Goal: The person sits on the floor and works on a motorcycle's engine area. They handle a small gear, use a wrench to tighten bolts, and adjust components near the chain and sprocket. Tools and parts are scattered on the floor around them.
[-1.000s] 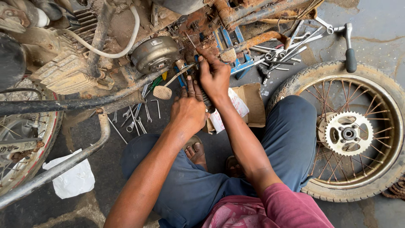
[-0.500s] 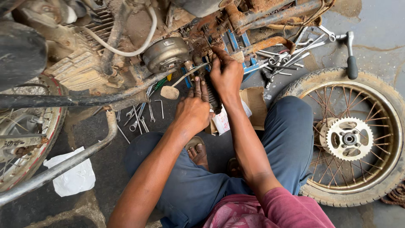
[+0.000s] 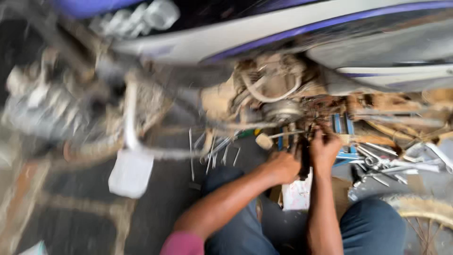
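The picture is blurred by head motion. My left hand (image 3: 283,166) and my right hand (image 3: 323,150) are both reaching into the rusty lower frame of a motorcycle (image 3: 278,94), close together. A dark elongated part (image 3: 304,163) stands between the two hands; both seem closed around it, though the blur hides the fingers. A round metal engine cover (image 3: 283,112) sits just above the hands. A white hose (image 3: 271,92) loops over the engine.
Several spanners and sockets (image 3: 387,163) lie on the ground at the right, more loose tools (image 3: 212,151) at the left. A white rag (image 3: 131,172) lies on the ground. A spoked wheel (image 3: 424,212) is at bottom right. The motorcycle's white and purple body (image 3: 283,33) fills the top.
My view has swung up and to the left, so the motorcycle's bodywork now fills the top and the wheel has slid toward the corner. Both hands stay at the same spot on the frame.
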